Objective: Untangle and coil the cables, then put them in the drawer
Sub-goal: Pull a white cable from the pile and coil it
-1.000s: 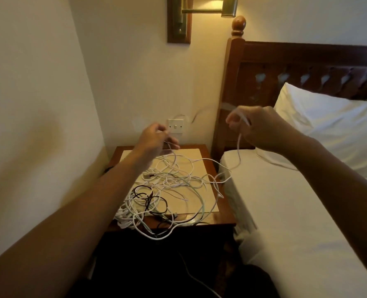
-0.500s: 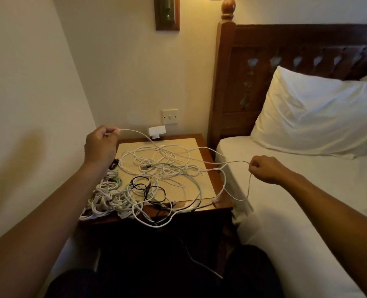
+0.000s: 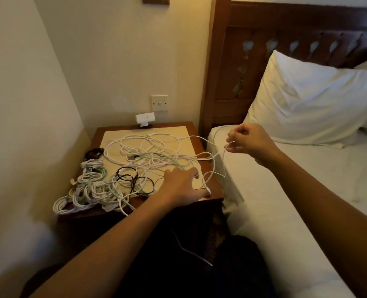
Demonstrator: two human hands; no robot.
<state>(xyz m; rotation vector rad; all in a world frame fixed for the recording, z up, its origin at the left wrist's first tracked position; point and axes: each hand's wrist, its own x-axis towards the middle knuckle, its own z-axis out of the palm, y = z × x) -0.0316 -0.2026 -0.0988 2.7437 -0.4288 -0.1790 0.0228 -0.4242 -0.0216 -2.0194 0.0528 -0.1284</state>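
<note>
The cables (image 3: 148,155) lay in a loose white heap, threaded with one black lead (image 3: 133,181), across the bench (image 3: 118,128), with tighter coiled bundles (image 3: 88,190) crowding its front left corner. The right hand (image 3: 250,141) hovered over the edge of the bed (image 3: 285,190), right of the heap, pinching a white cable (image 3: 229,143) that ran down and leftward into the tangle. The left hand (image 3: 182,187) was nearer the heap, low over the front right corner beside a loose plug end (image 3: 208,191). Whether its fingers gripped anything could not be told. No drawer showed.
</note>
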